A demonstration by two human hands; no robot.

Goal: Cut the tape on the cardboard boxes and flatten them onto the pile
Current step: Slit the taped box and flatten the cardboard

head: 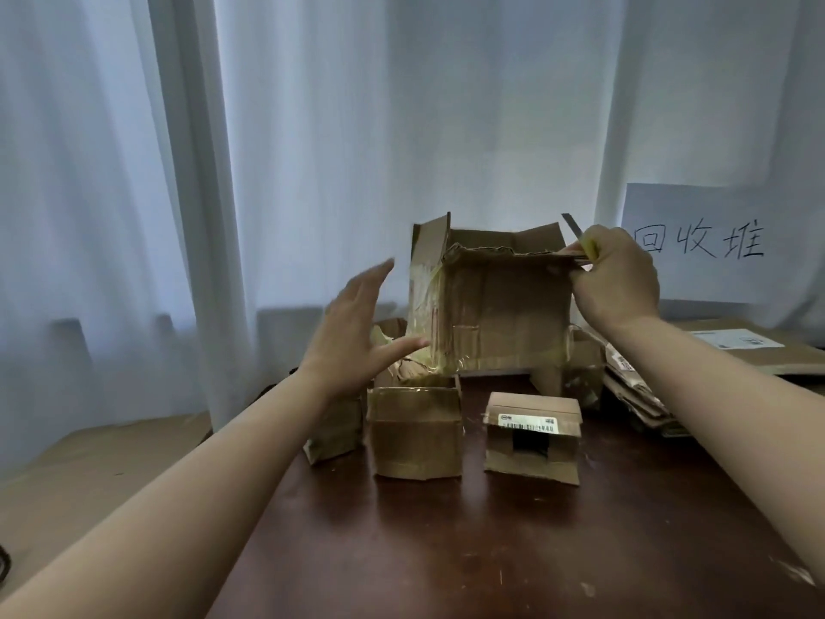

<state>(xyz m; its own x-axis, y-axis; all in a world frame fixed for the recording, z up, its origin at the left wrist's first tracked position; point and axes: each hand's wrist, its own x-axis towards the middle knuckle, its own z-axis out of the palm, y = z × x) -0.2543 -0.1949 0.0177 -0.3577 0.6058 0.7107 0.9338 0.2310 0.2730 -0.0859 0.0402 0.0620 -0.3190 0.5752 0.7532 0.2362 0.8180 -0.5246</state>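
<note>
Box: large creased brown cardboard box (500, 301), glossy tape at corner, raised above dark wooden table (446, 551), 12 o'clock.
Right hand (618, 279): fingers clamped on box's torn rim and yellow-handled knife (580, 236).
Left hand (357, 332): fingers straight, spread, beside box at 9 o'clock.
Pile: flattened corrugated sheets (643, 390), 3 o'clock.

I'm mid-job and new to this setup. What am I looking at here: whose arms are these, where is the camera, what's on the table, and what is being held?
There is no machine: these are a person's two bare arms, filmed by one wide-angle camera worn on the head, looking forward and down.

The right hand grips the top edge of the large open brown cardboard box, raised above the others, together with a yellow-handled utility knife whose blade points up. The left hand is open beside the box's taped left corner, holding nothing.

On the dark wooden table stand smaller brown cardboard boxes, one with clear tape on top and one bearing a white shipping label. At right lies a pile of flattened cardboard, below a white paper sign with handwritten characters.
</note>
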